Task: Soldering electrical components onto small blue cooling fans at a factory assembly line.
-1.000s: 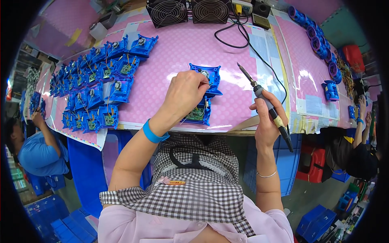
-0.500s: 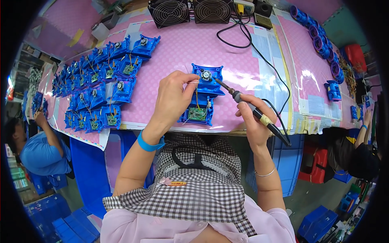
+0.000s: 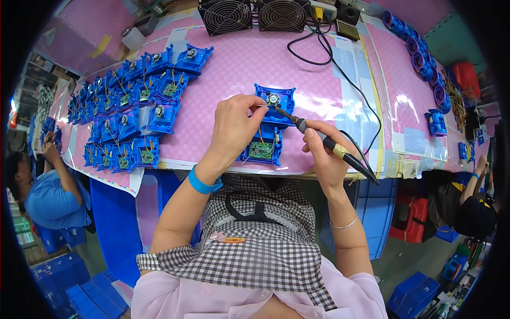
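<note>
In front of me on the table lies a blue plastic housing in two joined halves. Its far half [image 3: 288, 94] carries a round metal speaker [image 3: 273, 100], its near half a green circuit board [image 3: 260, 150]. My left hand [image 3: 236, 125] is closed in a pinch on a thin wire [image 3: 269, 105] beside the speaker. My right hand [image 3: 330, 154] grips a soldering iron [image 3: 301, 125] like a pen. The iron's tip points left at the speaker's near edge, close to my left fingertips; whether it touches is too small to tell.
Rows of similar blue housings [image 3: 125, 125] fill the table's left side. Two black fans [image 3: 227, 17] stand at the back. A black cable [image 3: 357, 85] runs along the right. Blue ring-shaped parts [image 3: 419, 61] line the far right. Other people work at left [image 3: 56, 196] and right.
The soldering iron has moved left and its tip is now at the speaker's near edge. My left hand has shifted slightly right, still pinching the wire.
</note>
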`<state>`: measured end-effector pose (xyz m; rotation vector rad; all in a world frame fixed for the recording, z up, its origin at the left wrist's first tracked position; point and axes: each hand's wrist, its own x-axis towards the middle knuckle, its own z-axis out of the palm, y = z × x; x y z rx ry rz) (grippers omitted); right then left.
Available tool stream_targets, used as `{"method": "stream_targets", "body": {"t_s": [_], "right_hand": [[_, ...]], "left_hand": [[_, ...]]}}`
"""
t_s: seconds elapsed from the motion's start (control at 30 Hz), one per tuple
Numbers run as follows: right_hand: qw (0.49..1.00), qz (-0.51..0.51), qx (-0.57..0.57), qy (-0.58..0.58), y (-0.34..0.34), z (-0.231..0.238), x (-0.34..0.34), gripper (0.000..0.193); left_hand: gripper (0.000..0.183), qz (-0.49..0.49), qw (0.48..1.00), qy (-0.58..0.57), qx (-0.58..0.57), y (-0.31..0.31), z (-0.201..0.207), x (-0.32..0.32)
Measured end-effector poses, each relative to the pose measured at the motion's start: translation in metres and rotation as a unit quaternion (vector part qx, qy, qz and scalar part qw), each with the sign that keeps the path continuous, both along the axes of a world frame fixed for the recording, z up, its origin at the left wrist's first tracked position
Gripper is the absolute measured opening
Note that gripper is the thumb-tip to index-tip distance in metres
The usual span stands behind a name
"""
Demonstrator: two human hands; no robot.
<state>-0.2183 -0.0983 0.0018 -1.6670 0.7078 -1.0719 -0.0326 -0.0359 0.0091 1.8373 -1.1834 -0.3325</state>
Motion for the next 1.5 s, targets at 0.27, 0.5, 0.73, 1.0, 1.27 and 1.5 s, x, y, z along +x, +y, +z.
{"method": "stream_targets", "body": {"t_s": [0.27, 0.5, 0.73, 1.0, 1.27, 1.5], "right_hand": [[1.0, 0.0, 0.01, -0.005, 0.0, 0.002, 0.001, 0.018], [1.0, 0.0, 0.0, -0.001, 0.0, 0.005, 0.0, 0.018], [0.998, -0.034, -0.001, -0.045, 0.001, 0.011, -0.007, 0.02], [0.994, -0.07, -0.057, -0.063, -0.002, 0.01, -0.02, 0.022], [0.997, 0.027, -0.07, 0.01, -0.005, -0.003, -0.021, 0.022], [0.918, 0.191, -0.287, 0.196, 0.001, -0.008, 0.035, 0.051]], "left_hand": [[0.015, -0.006, 0.997, -0.079, -0.012, 0.002, -0.002, -0.001], [0.015, -0.018, 0.995, -0.096, -0.001, 0.003, -0.002, 0.0], [0.015, -0.024, 0.995, -0.094, -0.014, 0.003, -0.003, 0.0], [0.015, -0.02, 0.996, -0.089, 0.0, 0.002, -0.003, -0.001], [0.014, 0.012, 0.997, -0.064, -0.038, 0.011, 0.001, 0.008], [0.03, 0.177, 0.933, 0.243, -0.2, 0.077, -0.013, 0.058]]}}
